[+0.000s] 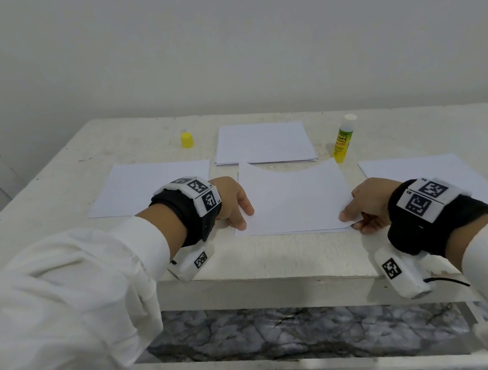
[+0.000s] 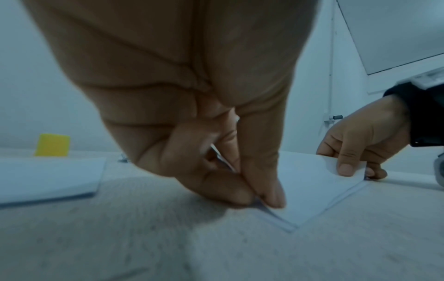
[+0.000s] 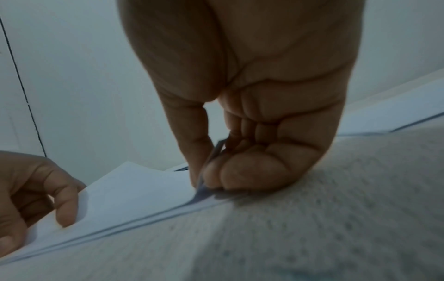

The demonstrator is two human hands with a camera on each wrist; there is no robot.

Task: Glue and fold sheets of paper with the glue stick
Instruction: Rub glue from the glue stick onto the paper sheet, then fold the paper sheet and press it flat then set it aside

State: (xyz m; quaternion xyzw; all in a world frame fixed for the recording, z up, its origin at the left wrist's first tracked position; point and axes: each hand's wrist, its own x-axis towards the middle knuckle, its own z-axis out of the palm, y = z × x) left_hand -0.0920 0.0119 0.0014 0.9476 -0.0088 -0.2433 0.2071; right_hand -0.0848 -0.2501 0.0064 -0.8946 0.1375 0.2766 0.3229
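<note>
Tabletop [image 1: 278, 261] — fingers [image 2: 271, 195] pinching folded sheet [image 1: 295, 202]

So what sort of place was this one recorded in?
Probably a bare room set up for paper craft, not a furnished office: a worn white table against a plain white wall, a marble-patterned floor, and only paper sheets and a glue stick.

My head view is evenly lit and soft, with wide-angle bending at the edges. Both wrist views are dimmer, bluish and blurred; the palm [image 2: 168, 66] fills the frame out of focus, and a faint shadow lies on the table [image 3: 336, 218].
</note>
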